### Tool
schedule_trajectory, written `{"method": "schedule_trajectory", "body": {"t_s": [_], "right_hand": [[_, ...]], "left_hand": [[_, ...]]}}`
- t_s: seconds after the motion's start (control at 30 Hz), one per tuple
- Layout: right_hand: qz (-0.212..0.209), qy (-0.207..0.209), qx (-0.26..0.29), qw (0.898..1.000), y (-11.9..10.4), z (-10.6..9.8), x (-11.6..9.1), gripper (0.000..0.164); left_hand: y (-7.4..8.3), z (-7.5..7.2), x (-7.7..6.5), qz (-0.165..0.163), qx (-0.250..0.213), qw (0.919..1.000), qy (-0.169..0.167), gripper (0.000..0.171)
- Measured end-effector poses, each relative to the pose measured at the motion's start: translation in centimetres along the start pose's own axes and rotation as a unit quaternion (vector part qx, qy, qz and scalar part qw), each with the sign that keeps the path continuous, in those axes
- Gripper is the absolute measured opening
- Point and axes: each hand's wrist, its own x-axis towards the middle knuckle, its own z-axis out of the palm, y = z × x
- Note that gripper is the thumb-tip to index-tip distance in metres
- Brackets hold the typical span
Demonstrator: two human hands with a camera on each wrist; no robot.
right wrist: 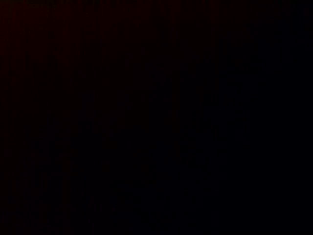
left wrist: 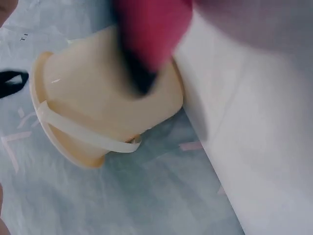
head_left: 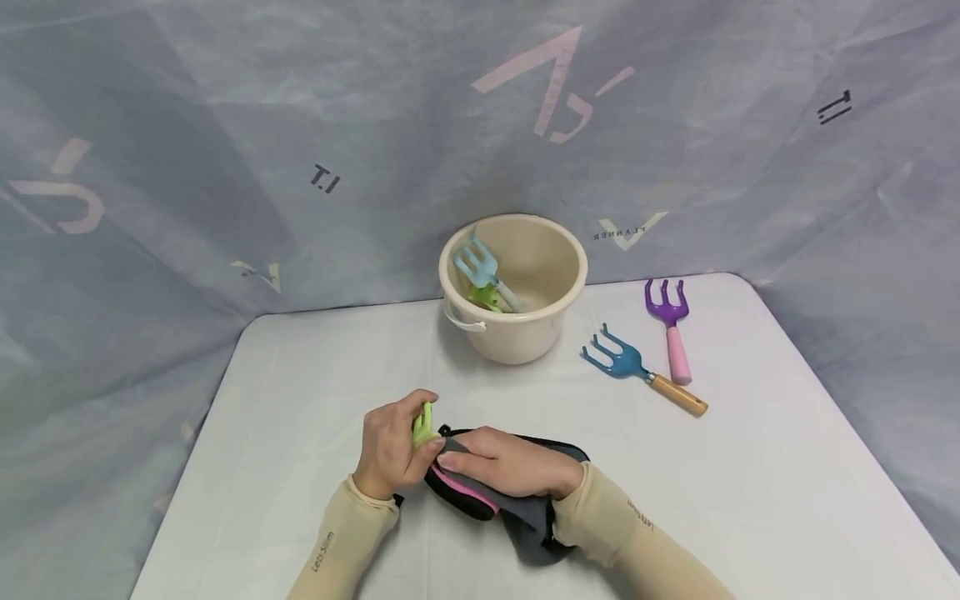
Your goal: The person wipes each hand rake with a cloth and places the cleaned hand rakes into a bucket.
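Two hands, one bag, one bucket

The right wrist view is almost wholly black. A faint, dark red tint lies over the upper left, strongest near the left edge, and thins toward the middle. The right side and the bottom lean to a very dark blue-black. The picture is too dark to make out any shape or outline.

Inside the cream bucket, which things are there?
In the cream bucket, a light blue fork lies partly over a bright green object. The fork and the bucket's near wall hide part of that object; anything beneath is covered.
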Motion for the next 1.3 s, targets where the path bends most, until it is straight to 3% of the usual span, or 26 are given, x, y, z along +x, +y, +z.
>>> {"method": "schedule_trajectory", "body": {"t_s": [0.03, 0.1, 0.17, 0.2, 0.23, 0.27, 0.33, 0.4, 0.43, 0.47, 0.5, 0.53, 0.57, 0.63, 0.7, 0.73, 0.77, 0.83, 0.93, 1.0, 1.07, 1.13, 1.2, 1.23, 1.3], "right_hand": [[0.005, -0.015, 0.034, 0.999, 0.1, -0.2, -0.1, 0.04], [0.008, -0.017, 0.049, 0.999, 0.2, -0.5, -0.2, 0.039], [-0.004, 0.012, -0.022, 1.0, 0.1, -0.6, -0.3, 0.036], [-0.012, 0.037, -0.083, 0.996, 0.0, -0.5, -0.2, 0.034], [-0.02, 0.068, -0.153, 0.986, 0.0, -0.5, -0.2, 0.033], [-0.028, 0.102, -0.226, 0.968, -0.1, -0.3, -0.2, 0.031], [-0.041, 0.169, -0.361, 0.916, 0.0, 0.0, 0.0, 0.034], [-0.049, 0.223, -0.448, 0.864, 0.3, 0.3, 0.2, 0.034], [-0.052, 0.242, -0.477, 0.843, 0.4, 0.4, 0.3, 0.033], [-0.055, 0.255, -0.495, 0.829, 0.6, 0.5, 0.4, 0.032], [-0.056, 0.26, -0.5, 0.824, 0.7, 0.6, 0.5, 0.032], [-0.057, 0.258, -0.493, 0.829, 0.7, 0.6, 0.5, 0.032], [-0.058, 0.248, -0.472, 0.844, 0.7, 0.5, 0.5, 0.033], [-0.061, 0.208, -0.4, 0.891, 0.5, 0.3, 0.3, 0.035], [-0.062, 0.148, -0.288, 0.944, 0.2, 0.0, 0.0, 0.035], [-0.062, 0.114, -0.227, 0.965, 0.1, -0.2, -0.1, 0.034], [-0.058, 0.08, -0.166, 0.981, 0.0, -0.4, -0.2, 0.034], [-0.041, 0.023, -0.056, 0.997, 0.0, -0.8, -0.4, 0.032], [-0.005, -0.024, 0.039, 0.999, 0.0, -1.3, -0.7, 0.034], [0.014, -0.027, 0.055, 0.998, 0.1, -1.5, -1.0, 0.036], [0.014, -0.009, 0.02, 1.0, 0.1, -1.6, -1.1, 0.035], [-0.003, 0.022, -0.062, 0.998, 0.1, -1.5, -1.0, 0.032], [-0.024, 0.069, -0.182, 0.981, 0.1, -1.2, -0.7, 0.029], [-0.037, 0.098, -0.249, 0.963, 0.1, -1.0, -0.5, 0.028], [-0.054, 0.155, -0.367, 0.916, 0.3, -0.6, -0.1, 0.028]], "left_hand": [[0.0, 0.0, 0.0, 0.007, -0.003, 1.0, 0.003, 0.06], [0.0, 0.1, 0.0, 0.0, -0.005, 1.0, 0.0, 0.059], [0.1, 0.2, 0.0, -0.028, 0.005, 0.9996, -0.007, 0.059], [0.1, 0.3, -0.1, -0.048, 0.012, 0.9987, -0.012, 0.059], [0.1, 0.4, -0.2, -0.069, 0.02, 0.9972, -0.018, 0.059], [0.2, 0.5, -0.3, -0.092, 0.027, 0.9951, -0.024, 0.058], [0.2, 0.6, -0.4, -0.143, 0.034, 0.9883, -0.038, 0.053], [0.2, 0.6, -0.4, -0.194, 0.037, 0.9789, -0.051, 0.044], [0.2, 0.6, -0.4, -0.215, 0.038, 0.9742, -0.056, 0.041], [0.3, 0.6, -0.4, -0.23, 0.039, 0.9705, -0.06, 0.038], [0.3, 0.6, -0.4, -0.238, 0.043, 0.9682, -0.063, 0.037], [0.2, 0.5, -0.3, -0.236, 0.048, 0.9687, -0.062, 0.038], [0.2, 0.4, -0.3, -0.223, 0.057, 0.9715, -0.058, 0.041], [0.1, 0.1, -0.2, -0.172, 0.065, 0.9822, -0.037, 0.049], [0.0, -0.2, 0.0, -0.1, 0.069, 0.9926, -0.002, 0.059], [-0.1, -0.4, 0.0, -0.066, 0.067, 0.9955, 0.015, 0.061], [-0.2, -0.5, 0.1, -0.035, 0.063, 0.9969, 0.032, 0.062], [-0.3, -0.6, 0.3, 0.007, 0.046, 0.9975, 0.054, 0.064], [-0.3, -0.4, 0.4, 0.022, 0.028, 0.9978, 0.056, 0.063], [-0.3, -0.1, 0.3, 0.009, 0.021, 0.9987, 0.046, 0.063], [-0.4, 0.0, 0.2, -0.022, 0.024, 0.999, 0.031, 0.063], [-0.6, 0.0, 0.0, -0.058, 0.036, 0.9975, 0.016, 0.062], [-0.8, -0.1, -0.1, -0.103, 0.05, 0.9934, 0.0, 0.06], [-0.9, -0.2, -0.2, -0.126, 0.054, 0.9906, -0.008, 0.058], [-1.1, -0.3, -0.2, -0.17, 0.055, 0.9835, -0.026, 0.052]]}}
